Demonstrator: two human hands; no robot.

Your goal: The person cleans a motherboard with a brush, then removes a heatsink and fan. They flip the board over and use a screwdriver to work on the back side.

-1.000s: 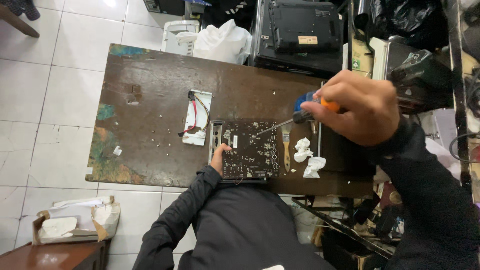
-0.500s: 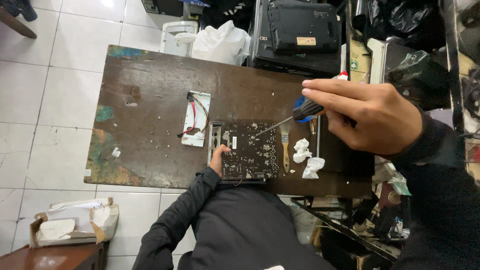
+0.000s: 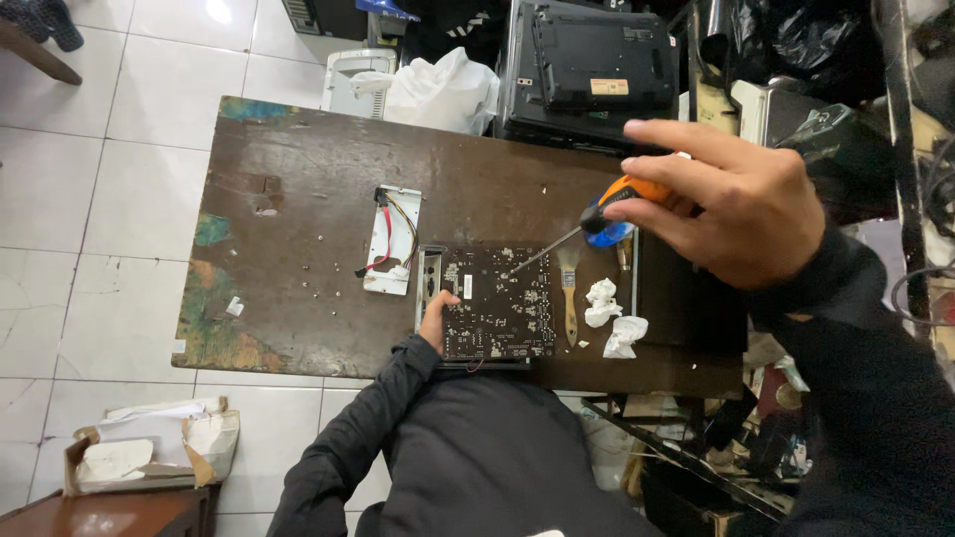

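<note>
While the left hand [image 3: 435,320] steadies the bare circuit board [image 3: 494,302] flat on the brown table [image 3: 298,199], the right hand [image 3: 731,204] grips an orange-handled screwdriver [image 3: 597,221], tip on the board. Small screws [image 3: 323,288] lie loose nearby, suggesting unscrewing partly done; remaining fasteners cannot be told.

One view only, from the camera on your head, so nothing is shared with a second view. It looks almost straight down on the bench [image 3: 298,199], which fills mid-frame, with white floor tiles [image 3: 99,149] along the left side. The bench sits far from the lens; your right hand [image 3: 731,204] is much nearer, large at right of frame. Your dark torso [image 3: 477,447] takes the lower centre.
</note>
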